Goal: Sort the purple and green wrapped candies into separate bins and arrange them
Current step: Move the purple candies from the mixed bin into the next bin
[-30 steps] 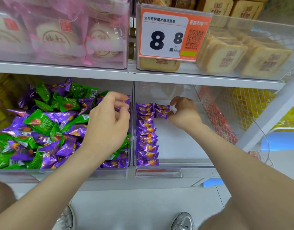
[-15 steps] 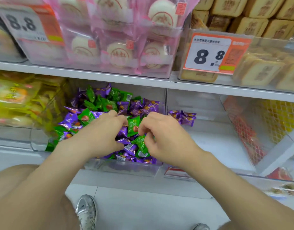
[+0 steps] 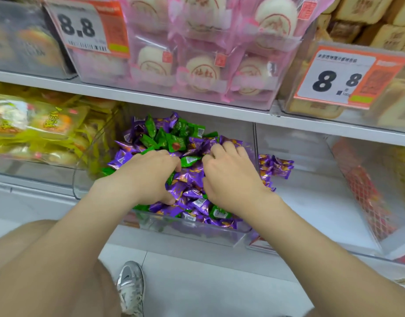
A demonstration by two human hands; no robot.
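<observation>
Purple candies [image 3: 192, 179] and green candies [image 3: 174, 143] lie mixed in a heap inside a clear bin [image 3: 197, 234] on the lower shelf. Both hands are pressed into this heap. My left hand [image 3: 149, 177] curls its fingers and thumb around a cluster of purple candies. My right hand [image 3: 231, 179] lies palm down on the heap with its fingertips dug in near the back; what it holds is hidden. In the clear bin to the right [image 3: 315, 216], a few purple candies [image 3: 277, 167] sit in a row by the left wall.
Yellow snack packs [image 3: 37, 126] fill the bin on the left. Red-netted goods [image 3: 368, 197] sit far right. The upper shelf holds pink-wrapped pastries [image 3: 201, 72], brown cakes and two 8.8 price tags [image 3: 338, 78]. My shoe [image 3: 130, 287] stands on the floor below.
The right hand left the row of purple candies in the right bin and came back to the mixed heap. Both hands now dig deeper into it, and the view has shifted left and closer.
</observation>
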